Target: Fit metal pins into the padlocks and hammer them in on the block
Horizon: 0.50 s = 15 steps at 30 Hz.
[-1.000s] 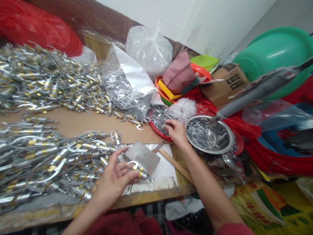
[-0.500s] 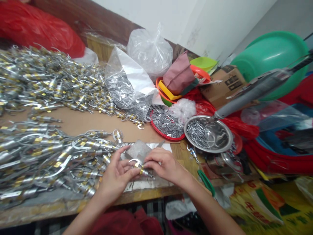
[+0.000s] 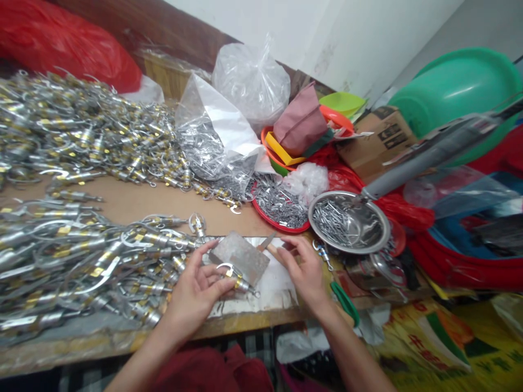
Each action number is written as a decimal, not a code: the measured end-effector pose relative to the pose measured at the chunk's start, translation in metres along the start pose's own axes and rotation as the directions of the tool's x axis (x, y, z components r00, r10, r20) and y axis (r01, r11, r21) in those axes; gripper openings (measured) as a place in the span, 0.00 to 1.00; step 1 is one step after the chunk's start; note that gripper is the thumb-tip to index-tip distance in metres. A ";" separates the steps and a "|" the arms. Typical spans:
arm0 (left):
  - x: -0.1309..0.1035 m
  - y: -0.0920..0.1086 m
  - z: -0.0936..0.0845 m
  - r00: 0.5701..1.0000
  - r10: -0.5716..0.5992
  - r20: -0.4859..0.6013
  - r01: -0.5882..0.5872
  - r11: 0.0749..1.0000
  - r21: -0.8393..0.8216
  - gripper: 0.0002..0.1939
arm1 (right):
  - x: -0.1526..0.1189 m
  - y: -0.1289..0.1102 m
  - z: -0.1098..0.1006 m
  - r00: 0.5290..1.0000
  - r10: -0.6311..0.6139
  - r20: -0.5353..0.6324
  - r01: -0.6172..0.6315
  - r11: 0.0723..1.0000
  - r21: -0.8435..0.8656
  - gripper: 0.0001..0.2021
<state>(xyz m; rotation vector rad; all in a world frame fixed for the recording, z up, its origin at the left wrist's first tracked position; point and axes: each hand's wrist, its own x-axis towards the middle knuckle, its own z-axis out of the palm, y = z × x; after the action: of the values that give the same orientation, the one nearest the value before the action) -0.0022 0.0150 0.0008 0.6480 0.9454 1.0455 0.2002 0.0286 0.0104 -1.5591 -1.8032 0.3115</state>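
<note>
My left hand [image 3: 204, 283] pinches a small silver metal fitting [image 3: 241, 283] with a gold-coloured band and a curved hook-shaped arm. The fitting is held over a grey metal block [image 3: 237, 251], its ringed end pointing right. My right hand [image 3: 304, 267] is at the wooden handle [image 3: 276, 253] of a small tool with a pointed blade [image 3: 266, 242], lying beside the block. The right thumb and index finger are apart around the handle's end; whether they touch it is unclear. White paper [image 3: 278, 286] lies under the block.
Similar fittings are heaped at the front left [image 3: 81, 256] and back left [image 3: 90, 130]. A steel bowl of pins [image 3: 378, 239] and a red tray of small metal parts [image 3: 267, 218] stand to the right. A green-handled tool [image 3: 345, 305] lies by the table edge.
My right hand has left the fitting and moved right to the wooden handle, uncovering more of the metal block. My left hand still holds the fitting in about the same place.
</note>
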 end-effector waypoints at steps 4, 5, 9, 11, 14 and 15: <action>0.001 -0.003 -0.003 1.000 0.012 -0.004 -0.012 1.000 0.026 0.39 | -0.021 0.038 -0.018 0.952 0.119 0.281 -0.016 0.939 -0.345 0.14; 0.001 -0.003 -0.003 1.000 0.014 -0.008 -0.014 0.999 0.035 0.39 | -0.025 0.042 -0.020 0.936 0.141 0.321 -0.017 0.933 -0.359 0.13; 0.000 -0.004 -0.004 1.000 0.013 -0.016 -0.012 0.999 0.046 0.39 | -0.030 0.029 -0.022 0.963 0.096 0.251 -0.027 0.964 -0.266 0.10; 0.001 -0.004 -0.004 1.000 0.013 -0.017 -0.012 0.999 0.044 0.39 | -0.027 0.013 -0.025 0.979 -0.002 0.203 0.039 0.983 -0.179 0.12; 0.001 -0.005 -0.004 1.000 0.020 -0.014 -0.019 0.999 0.050 0.40 | -0.026 -0.008 -0.032 0.962 -0.151 0.229 0.174 0.981 -0.083 0.18; 0.001 -0.005 -0.004 1.000 0.023 -0.011 -0.022 0.999 0.049 0.40 | -0.027 -0.013 -0.033 0.948 -0.187 0.256 0.214 0.974 -0.078 0.20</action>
<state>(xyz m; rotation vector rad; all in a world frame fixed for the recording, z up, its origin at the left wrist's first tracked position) -0.0038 0.0146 -0.0056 0.6951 0.9778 1.0496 0.2119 -0.0089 0.0318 -1.4412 -2.1863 0.3298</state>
